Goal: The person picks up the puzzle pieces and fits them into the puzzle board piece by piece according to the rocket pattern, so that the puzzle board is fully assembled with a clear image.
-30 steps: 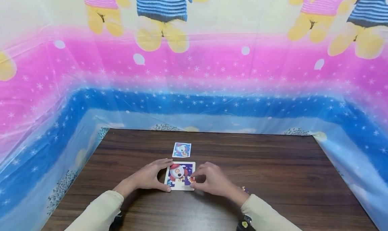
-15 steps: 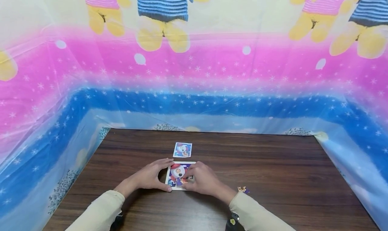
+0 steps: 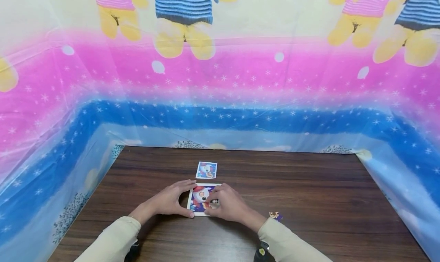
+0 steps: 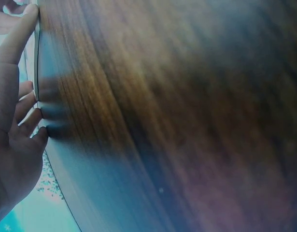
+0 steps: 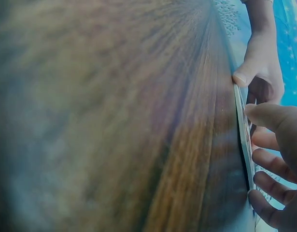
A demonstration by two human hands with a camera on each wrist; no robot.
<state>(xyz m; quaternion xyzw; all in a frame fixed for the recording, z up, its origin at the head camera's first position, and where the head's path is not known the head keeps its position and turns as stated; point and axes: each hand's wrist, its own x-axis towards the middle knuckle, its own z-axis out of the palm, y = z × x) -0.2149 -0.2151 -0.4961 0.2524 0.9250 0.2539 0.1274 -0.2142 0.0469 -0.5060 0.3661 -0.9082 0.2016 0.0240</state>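
Note:
A white-framed jigsaw puzzle (image 3: 198,195) with a snowman-like character in a red hat lies on the table in the head view. My left hand (image 3: 168,198) holds the frame at its left side, thumb at the near corner and fingers at the far one. Over the puzzle's lower right part, my right hand (image 3: 228,204) pinches a small orange-and-purple puzzle piece (image 3: 206,204) down at the picture, partly hidden by the fingers. The left wrist view shows the left hand (image 4: 18,116) along the frame's edge. In the right wrist view, the right hand's fingers (image 5: 271,164) curve over the puzzle.
A small picture card (image 3: 206,170) with the same character lies just beyond the puzzle. Loose puzzle pieces (image 3: 275,215) sit on the brown wooden table (image 3: 309,185), near the right sleeve. A patterned cloth (image 3: 240,118) hangs along the table's back and sides.
My right hand has moved left from the puzzle's right edge to over its lower part. The orange piece now sits lower in the picture, where a pale gap showed. The left hand has stayed.

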